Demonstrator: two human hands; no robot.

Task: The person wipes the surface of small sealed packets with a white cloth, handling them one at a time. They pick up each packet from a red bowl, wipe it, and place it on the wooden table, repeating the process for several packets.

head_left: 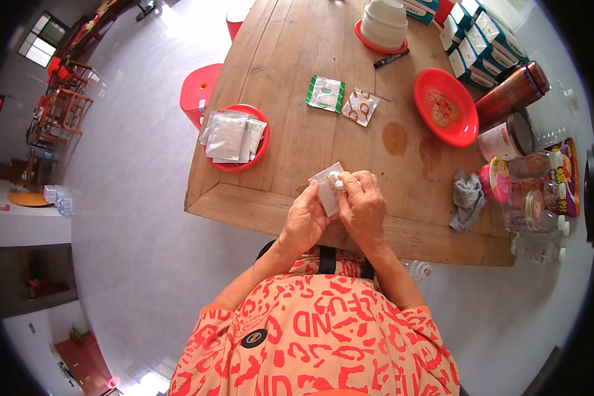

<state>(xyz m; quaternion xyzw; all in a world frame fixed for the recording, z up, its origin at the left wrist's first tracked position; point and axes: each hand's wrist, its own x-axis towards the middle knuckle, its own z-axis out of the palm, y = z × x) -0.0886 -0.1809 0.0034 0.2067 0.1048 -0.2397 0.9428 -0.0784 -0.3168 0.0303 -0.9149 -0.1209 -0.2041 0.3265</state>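
While pinched between left hand (303,221) and right hand (362,204), centre frame above table (290,132) edge: sachet (326,188), light, thin, crinkly, likely slippery; best gripped at top corner, both thumbs closed on it.

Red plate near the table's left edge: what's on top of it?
A loose pile of silvery-white sachets covers most of the red plate; only its rim shows. What lies under the pile, and how many sachets there are, cannot be seen.
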